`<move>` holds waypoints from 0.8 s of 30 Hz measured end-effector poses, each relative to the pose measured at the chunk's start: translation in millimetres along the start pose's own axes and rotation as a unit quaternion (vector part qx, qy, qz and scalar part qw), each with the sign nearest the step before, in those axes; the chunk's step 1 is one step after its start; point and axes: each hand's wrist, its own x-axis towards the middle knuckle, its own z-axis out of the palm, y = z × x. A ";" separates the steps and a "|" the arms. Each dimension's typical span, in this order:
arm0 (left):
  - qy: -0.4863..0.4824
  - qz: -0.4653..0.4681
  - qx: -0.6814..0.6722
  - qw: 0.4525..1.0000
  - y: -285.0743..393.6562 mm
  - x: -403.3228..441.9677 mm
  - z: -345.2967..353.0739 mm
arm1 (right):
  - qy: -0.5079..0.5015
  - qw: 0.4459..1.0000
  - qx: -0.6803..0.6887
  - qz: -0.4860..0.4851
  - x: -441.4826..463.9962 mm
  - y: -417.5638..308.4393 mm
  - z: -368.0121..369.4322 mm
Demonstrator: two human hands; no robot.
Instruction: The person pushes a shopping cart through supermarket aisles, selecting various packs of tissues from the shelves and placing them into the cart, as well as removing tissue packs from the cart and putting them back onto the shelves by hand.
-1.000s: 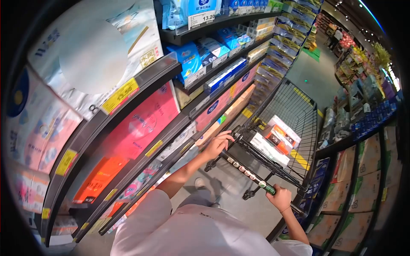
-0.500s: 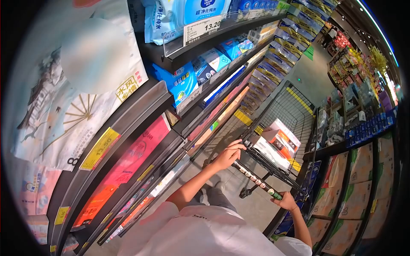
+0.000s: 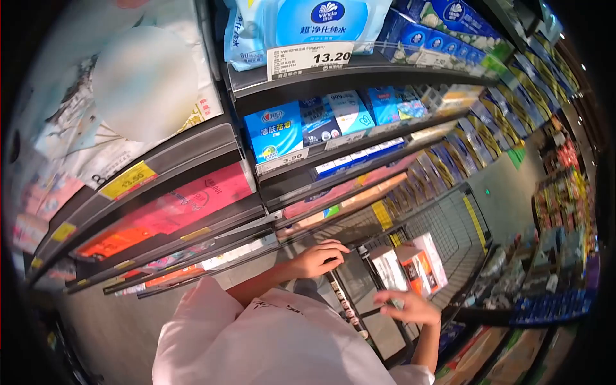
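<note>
My left hand (image 3: 319, 258) is curled over the upper end of a shopping cart handle (image 3: 346, 303), its fingers bent across the bar. My right hand (image 3: 412, 308) is off the handle, between it and the basket in view, with fingers apart and nothing in them. Beyond the handle stands the wire shopping cart (image 3: 471, 240). A white box (image 3: 389, 268) and an orange-and-white box (image 3: 420, 269) lie inside it, near the handle end.
On my left a dark shelf holds a blue Vinda wipes pack (image 3: 327, 25), blue tissue packs (image 3: 276, 131) and pink packs (image 3: 192, 200). Price tags (image 3: 310, 61) line the shelf edges. Right of the cart are low display racks (image 3: 552, 308) with blue packs.
My right hand has let go of the cart handle and opened. The view has turned left toward the shelf, so the cart shows lower in it. My left hand stays at the handle's end.
</note>
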 end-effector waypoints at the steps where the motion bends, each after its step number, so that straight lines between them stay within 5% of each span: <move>1: 0.041 0.018 0.080 0.996 14.9 2.7 -11.1 | 0.041 0.998 -0.004 -0.053 19.1 7.7 -18.2; 4: 0.220 0.001 0.163 0.962 63.4 10.4 -43.2 | 0.108 0.989 0.069 -0.079 83.1 -16.8 -61.9; 6: 0.343 0.023 0.295 0.891 84.2 15.5 -68.6 | 0.110 0.959 0.099 -0.240 136.7 -35.8 -75.6; 10: 0.475 -0.055 0.424 0.769 79.7 29.3 -106.1 | 0.230 0.884 0.099 -0.394 233.9 -93.9 -65.1; 13: 0.470 -0.064 0.401 0.783 72.4 44.4 -108.5 | 0.329 0.854 0.015 -0.402 280.5 -121.7 -56.3; 16: 0.477 -0.105 0.435 0.757 59.8 44.4 -124.3 | 0.255 0.873 0.063 -0.411 284.4 -138.9 -51.0; 18: 0.446 -0.150 0.247 0.847 53.4 42.3 -138.2 | 0.251 0.896 0.076 -0.359 274.2 -144.0 -47.7; 22: 0.540 -0.075 0.233 0.805 46.6 45.1 -128.6 | 0.350 0.850 0.112 -0.376 279.5 -132.2 -35.5; 24: 0.563 -0.035 0.237 0.791 31.4 41.5 -118.0 | 0.283 0.864 0.199 -0.367 276.7 -122.0 -31.6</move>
